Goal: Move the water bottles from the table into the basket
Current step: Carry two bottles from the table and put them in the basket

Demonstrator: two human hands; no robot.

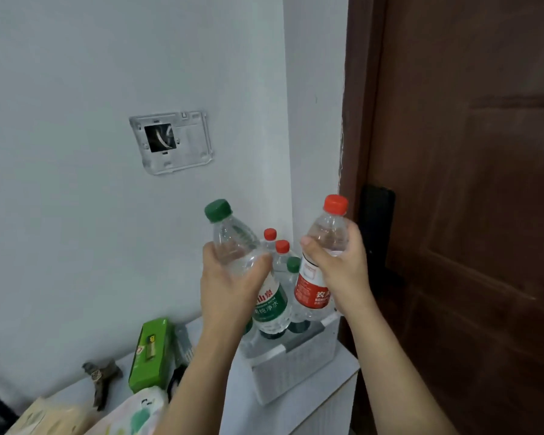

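Note:
My left hand (230,277) grips a clear water bottle with a green cap and green label (270,304), tilted left above the basket. My right hand (339,271) grips a second bottle with a red cap and red label (313,287), held nearly upright. Below them a white woven basket (296,368) sits on the white table (327,390) against the wall. Inside it stand several bottles: two with red caps (282,246) and one with a green cap (293,264). Both held bottles hover over the basket's opening.
A green box (150,353) stands left of the basket. A dark small figure (102,376), a printed plastic bag (135,412) and a tan packet (44,416) lie on the table's left. A brown door (468,183) is at the right, a wall plate (171,141) above.

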